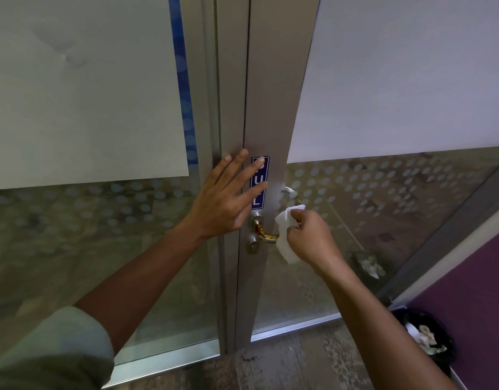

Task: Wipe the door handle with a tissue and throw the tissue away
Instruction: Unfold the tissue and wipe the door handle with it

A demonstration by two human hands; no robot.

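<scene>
A metal lever door handle [263, 233] sits on the grey frame of a glass door [266, 108], with a keyhole cylinder just below it. My right hand [311, 237] is closed on a white tissue [284, 232], which covers the outer end of the handle. My left hand [230, 192] lies flat with fingers spread on the door frame just above the handle, partly over a blue PULL sticker [261, 197]. It holds nothing.
A black-lined waste bin [428, 337] with crumpled paper inside stands on the floor at the lower right, against a purple wall [473, 291]. Frosted glass panels flank the door frame. A second handle [289, 191] shows through the glass.
</scene>
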